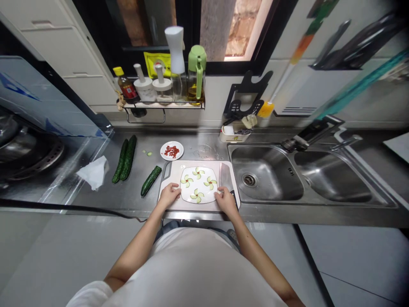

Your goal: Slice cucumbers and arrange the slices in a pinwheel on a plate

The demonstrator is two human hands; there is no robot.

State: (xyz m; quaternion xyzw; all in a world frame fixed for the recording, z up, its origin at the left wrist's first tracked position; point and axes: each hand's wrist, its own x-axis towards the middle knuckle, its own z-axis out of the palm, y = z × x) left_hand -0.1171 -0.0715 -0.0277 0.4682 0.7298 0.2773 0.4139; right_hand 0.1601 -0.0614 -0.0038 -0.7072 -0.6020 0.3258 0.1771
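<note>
A white square plate with rounded corners lies on the cutting board. Several flower shapes made of pale green cucumber slices, with red centres, are set out on it. My left hand grips its left edge between thumb and fingers. At the opposite edge, my right hand pinches the rim the same way. A broad-bladed kitchen knife lies on the board's right side, its handle partly hidden by my right hand. Left of the board rests a cut piece of cucumber.
Behind the board stands a small dish of chopped red bits. Two whole cucumbers and a crumpled white cloth or paper lie further left. A double sink adjoins on the right. Seasoning bottles fill a wall rack.
</note>
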